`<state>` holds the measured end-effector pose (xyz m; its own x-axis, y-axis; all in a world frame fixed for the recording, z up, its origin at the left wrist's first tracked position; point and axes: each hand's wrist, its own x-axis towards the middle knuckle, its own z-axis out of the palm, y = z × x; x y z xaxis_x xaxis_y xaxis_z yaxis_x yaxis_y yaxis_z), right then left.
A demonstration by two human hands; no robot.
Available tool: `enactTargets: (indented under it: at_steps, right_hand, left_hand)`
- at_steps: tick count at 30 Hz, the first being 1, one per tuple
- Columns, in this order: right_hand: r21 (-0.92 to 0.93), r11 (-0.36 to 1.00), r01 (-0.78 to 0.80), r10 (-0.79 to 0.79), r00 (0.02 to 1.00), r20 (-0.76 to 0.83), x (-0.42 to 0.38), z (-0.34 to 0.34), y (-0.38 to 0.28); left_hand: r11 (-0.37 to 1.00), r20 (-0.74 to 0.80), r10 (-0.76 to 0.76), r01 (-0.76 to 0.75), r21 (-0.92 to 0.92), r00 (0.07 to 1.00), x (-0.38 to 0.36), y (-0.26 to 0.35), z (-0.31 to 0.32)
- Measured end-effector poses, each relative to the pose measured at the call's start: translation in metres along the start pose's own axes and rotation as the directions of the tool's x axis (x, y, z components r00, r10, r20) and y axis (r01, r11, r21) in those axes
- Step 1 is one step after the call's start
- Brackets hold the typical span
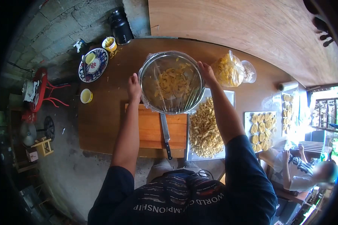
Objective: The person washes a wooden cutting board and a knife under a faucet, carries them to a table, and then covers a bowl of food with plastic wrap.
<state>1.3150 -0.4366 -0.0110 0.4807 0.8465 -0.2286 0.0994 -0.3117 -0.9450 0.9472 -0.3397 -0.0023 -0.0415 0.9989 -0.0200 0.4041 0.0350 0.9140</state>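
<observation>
Both hands are well apart, clamped on opposite sides of a round metal bowl: the left hand (134, 87) at its left rim, thumb up, and the right hand (207, 74) at its upper right rim. Whether the bowl (148, 75) rests on the table or is lifted is hard to tell. Clear plastic wrap (186, 99) lies over its top, and yellowish strips (172, 82) show beneath.

Just below the bowl in view is a wooden cutting board (146, 127), with a long knife (165, 131) lying on it, the black handle toward the person. Right of the board, partly behind the right forearm, a tray (232, 98) carries a heap of chopped pieces (204, 133).

Farther right, a second tray (248, 117) holds flat slices (264, 129). Beyond the right hand, a plastic bag (229, 71) of yellow pieces stands beside a clear tub (248, 73).

Toward the table's left end are a patterned plate (95, 75) with a spoon on it, a cup (86, 96) and, farther back, a black bottle (121, 32). Off to the left is a red stool (41, 88); at lower right, another person (298, 176).
</observation>
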Motion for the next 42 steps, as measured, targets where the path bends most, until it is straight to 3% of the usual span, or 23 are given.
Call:
enactTargets:
  at_steps: [1, 2, 6, 8, 10, 11, 12, 13, 15, 16, 17, 18, 20, 21, 22, 24, 26, 29, 31, 33, 37, 39, 42]
  right_hand:
    - [-0.015, 0.998, 0.058, -0.06, 0.993, -0.104, -0.003, 0.003, 0.005]
    - [-0.014, 0.998, 0.054, -0.055, 0.993, -0.102, -0.005, 0.002, 0.01]
    - [-0.082, 0.996, 0.027, -0.038, 0.991, -0.131, -0.021, -0.001, -0.002]
    - [-0.091, 0.996, -0.016, 0.004, 0.992, -0.13, -0.029, -0.006, -0.01]
    - [0.293, 0.948, -0.124, 0.164, 0.98, -0.116, -0.052, -0.009, -0.027]
    - [0.297, 0.946, -0.131, 0.171, 0.979, -0.113, -0.063, -0.018, -0.017]
    - [0.043, 0.999, -0.033, 0.04, 0.986, -0.165, -0.069, -0.034, -0.001]
    - [-0.217, 0.974, 0.068, -0.107, 0.978, -0.178, -0.075, -0.04, 0.011]
    - [-0.276, 0.945, 0.175, -0.287, 0.85, -0.441, -0.125, -0.027, 0.029]
    - [-0.249, 0.968, 0.045, -0.15, 0.894, -0.422, -0.158, -0.019, 0.027]
    - [-0.153, 0.978, -0.14, 0.064, 0.904, -0.423, -0.181, -0.011, 0.048]
    - [0.226, 0.909, -0.349, 0.394, 0.897, -0.2, -0.225, 0.005, -0.012]
    - [0.473, 0.698, -0.538, 0.57, 0.817, 0.088, -0.25, 0.03, 0.034]
    - [0.638, 0.532, -0.557, 0.62, 0.77, 0.155, -0.265, 0.044, 0.014]
    - [0.639, 0.539, -0.55, 0.613, 0.775, 0.15, -0.263, 0.052, 0.018]
    - [0.869, 0.325, -0.374, 0.443, 0.872, 0.209, -0.261, 0.062, 0.021]
    - [0.902, 0.314, -0.297, 0.43, 0.891, 0.144, -0.255, 0.061, 0.015]
    - [0.773, 0.579, -0.259, 0.391, 0.92, 0.015, -0.249, 0.058, -0.015]
    - [0.765, 0.592, -0.253, 0.387, 0.922, 0.006, -0.244, 0.061, -0.012]
    - [0.797, 0.567, -0.21, 0.361, 0.932, -0.012, -0.241, 0.065, -0.005]
    - [0.764, 0.623, -0.169, 0.335, 0.94, -0.066, -0.238, 0.066, -0.004]
    - [0.84, 0.53, -0.121, 0.408, 0.904, -0.127, -0.239, 0.066, -0.011]
    - [0.795, 0.576, -0.191, 0.357, 0.934, -0.034, -0.239, 0.059, -0.002]
  left_hand:
    - [0.943, 0.088, -0.255, 0.267, -0.196, 0.963, 0.0, 0.003, 0.002]
    - [0.78, 0.219, -0.469, 0.518, -0.352, 0.855, 0.0, 0.005, 0.002]
    - [0.784, 0.176, -0.48, 0.511, -0.354, 0.859, 0.001, -0.013, 0.001]
    - [0.988, 0.02, -0.095, 0.097, -0.117, 0.995, -0.015, -0.016, -0.008]
    - [0.976, 0.036, -0.135, 0.14, -0.167, 0.99, -0.047, -0.004, -0.026]
    - [0.959, 0.056, -0.179, 0.187, -0.212, 0.982, -0.067, 0.002, -0.036]
    - [0.96, 0.053, -0.181, 0.189, -0.207, 0.982, -0.083, 0.005, -0.042]
    - [0.923, 0.16, -0.218, 0.257, -0.285, 0.963, -0.095, 0.009, -0.046]
    - [0.832, 0.333, -0.303, 0.418, -0.364, 0.893, -0.11, 0.025, -0.053]
    - [0.832, 0.329, -0.302, 0.415, -0.367, 0.895, -0.11, 0.024, -0.054]
    - [0.804, 0.35, -0.337, 0.46, -0.376, 0.874, -0.109, 0.021, -0.052]
    - [0.774, 0.374, -0.366, 0.502, -0.386, 0.852, -0.107, 0.02, -0.048]
    - [0.756, 0.359, -0.365, 0.498, -0.425, 0.859, -0.104, 0.016, -0.044]
    - [0.739, 0.339, -0.368, 0.493, -0.459, 0.866, -0.104, 0.014, -0.043]
    - [0.738, 0.341, -0.36, 0.488, -0.466, 0.869, -0.103, 0.014, -0.041]
    - [0.677, 0.354, -0.361, 0.504, -0.536, 0.863, -0.104, 0.01, -0.039]
    - [0.616, 0.381, -0.369, 0.53, -0.583, 0.848, -0.103, 0.002, -0.04]
    - [0.511, 0.404, -0.392, 0.561, -0.652, 0.827, -0.105, -0.004, -0.033]
    - [0.47, 0.398, -0.411, 0.565, -0.679, 0.82, -0.107, -0.001, -0.028]
    - [0.509, 0.315, -0.439, 0.522, -0.685, 0.841, -0.112, 0.003, -0.021]
    - [0.578, 0.307, -0.419, 0.512, -0.636, 0.854, -0.129, 0.005, -0.019]
    - [0.543, 0.356, -0.402, 0.533, -0.649, 0.843, -0.132, 0.003, -0.022]
    - [0.48, 0.4, -0.402, 0.562, -0.674, 0.824, -0.128, -0.001, -0.024]
